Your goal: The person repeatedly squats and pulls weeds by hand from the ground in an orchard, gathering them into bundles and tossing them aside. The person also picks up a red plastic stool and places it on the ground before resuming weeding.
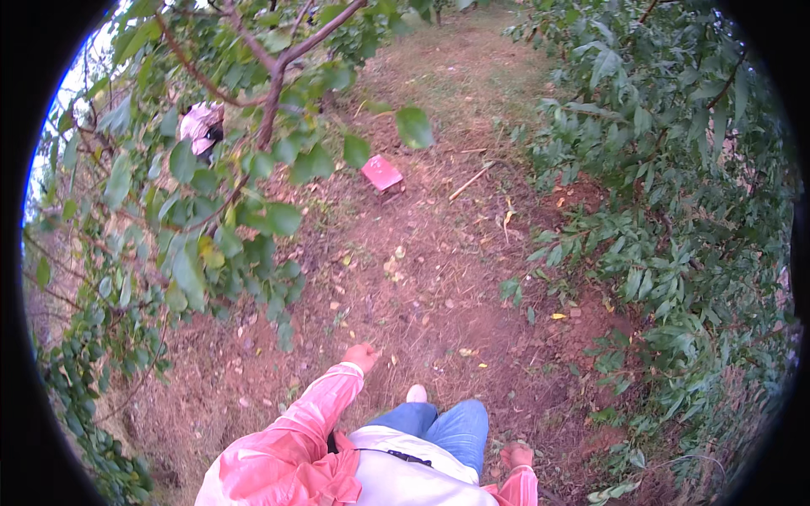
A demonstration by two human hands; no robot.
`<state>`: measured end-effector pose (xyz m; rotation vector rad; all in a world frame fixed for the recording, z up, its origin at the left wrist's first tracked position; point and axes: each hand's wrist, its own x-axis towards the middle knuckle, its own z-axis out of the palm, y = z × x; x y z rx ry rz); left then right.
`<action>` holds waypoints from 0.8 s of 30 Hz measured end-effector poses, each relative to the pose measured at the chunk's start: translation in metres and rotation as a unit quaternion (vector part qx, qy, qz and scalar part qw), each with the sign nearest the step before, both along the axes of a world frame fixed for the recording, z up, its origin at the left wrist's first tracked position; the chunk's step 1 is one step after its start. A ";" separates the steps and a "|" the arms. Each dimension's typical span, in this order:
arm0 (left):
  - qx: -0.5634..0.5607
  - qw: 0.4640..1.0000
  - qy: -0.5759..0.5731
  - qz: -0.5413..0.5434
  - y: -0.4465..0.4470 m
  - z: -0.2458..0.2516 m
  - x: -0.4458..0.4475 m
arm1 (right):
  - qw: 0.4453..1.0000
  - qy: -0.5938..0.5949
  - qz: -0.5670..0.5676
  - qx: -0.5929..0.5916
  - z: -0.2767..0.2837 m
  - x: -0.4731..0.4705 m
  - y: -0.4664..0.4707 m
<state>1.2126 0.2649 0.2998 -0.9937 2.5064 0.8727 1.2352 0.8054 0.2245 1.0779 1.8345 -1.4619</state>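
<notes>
My left hand (362, 357) is held out in front of me over the dirt, its fingers curled in. A pale sliver shows by the fingertips, and I cannot tell whether it is held or lies on the ground behind. Lower and to the right, my right hand (517, 454) hangs beside my blue jeans (457, 433) with loosely bent fingers; its palm is hidden. Both arms wear pink sleeves. One light shoe (416, 393) pokes out past my knees. Ahead on the ground sits a red box-like object (382, 172), tilted, with pale specks on top.
A tree branch (271, 107) with broad leaves reaches in from the left. Dense narrow-leaved foliage (658, 272) lines the right side. A stick (471, 182) lies on the leaf-strewn soil (405, 291). Behind the left leaves, a person (202, 129) is partly visible.
</notes>
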 end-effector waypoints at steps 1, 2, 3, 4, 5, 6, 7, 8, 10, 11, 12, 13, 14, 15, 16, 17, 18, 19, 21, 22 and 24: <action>-0.001 1.000 0.000 0.014 -0.003 0.004 -0.020 | 1.000 0.012 0.001 -0.012 -0.003 -0.018 -0.006; 0.008 1.000 -0.011 0.015 -0.003 0.005 -0.033 | 0.999 0.006 0.027 -0.016 -0.005 -0.030 -0.007; 0.006 1.000 -0.008 0.007 -0.002 0.004 -0.043 | 0.999 -0.001 0.051 -0.012 -0.007 -0.042 -0.005; 0.009 1.000 -0.014 0.006 -0.001 0.002 -0.048 | 0.997 -0.011 0.082 -0.009 -0.010 -0.053 -0.003; 0.012 1.000 -0.022 0.007 0.000 -0.003 -0.051 | 0.993 -0.030 0.112 0.017 -0.015 -0.064 0.000; -0.003 1.000 -0.013 -0.022 0.000 -0.008 -0.051 | 0.993 -0.060 0.095 0.019 -0.021 -0.074 0.002; -0.005 1.000 -0.020 -0.016 0.000 -0.014 -0.049 | 0.993 -0.087 0.080 0.005 -0.027 -0.081 0.006; -0.006 1.000 -0.027 -0.006 0.000 -0.021 -0.044 | 0.991 -0.118 0.062 0.012 -0.033 -0.093 0.010; -0.003 0.999 -0.039 0.017 -0.003 -0.035 -0.031 | 0.974 -0.187 0.112 0.059 -0.043 -0.129 0.020; -0.001 0.998 -0.051 0.024 -0.007 -0.042 -0.023 | 0.923 -0.091 0.352 0.124 -0.048 -0.155 0.022; -0.022 0.990 -0.129 0.048 -0.013 -0.049 -0.019 | 0.804 0.009 0.566 0.184 -0.052 -0.183 0.021; -0.043 0.976 -0.204 0.056 -0.020 -0.055 -0.012 | 0.621 0.083 0.739 0.247 -0.051 -0.204 0.022; -0.057 0.964 -0.258 0.014 -0.028 -0.059 -0.005 | 0.663 0.106 0.689 0.274 -0.049 -0.225 0.017; -0.069 0.950 -0.302 -0.036 -0.035 -0.063 -0.002 | 0.692 0.095 0.683 0.213 -0.044 -0.259 0.015; -0.096 0.953 -0.287 -0.016 -0.040 -0.066 0.001 | 0.734 0.068 0.654 0.171 -0.040 -0.289 0.008; -0.122 0.954 -0.275 0.006 -0.044 -0.067 0.002 | 0.811 0.068 0.569 0.119 -0.035 -0.320 0.001; -0.118 0.947 -0.298 0.030 -0.043 -0.066 0.000 | 0.889 0.076 0.446 0.075 -0.029 -0.344 -0.007; -0.094 0.958 -0.244 0.114 -0.038 -0.065 -0.004 | 0.945 0.080 0.315 0.030 -0.026 -0.365 -0.016; 0.001 0.939 -0.197 0.282 -0.030 -0.054 -0.025 | 0.985 0.084 0.141 -0.048 -0.024 -0.409 -0.034; 0.001 0.943 -0.188 0.276 -0.020 -0.046 -0.039 | 0.979 0.120 0.146 -0.077 -0.023 -0.426 -0.039; -0.008 0.949 -0.181 0.257 0.009 -0.031 -0.073 | 0.979 0.120 0.150 -0.069 -0.025 -0.445 -0.048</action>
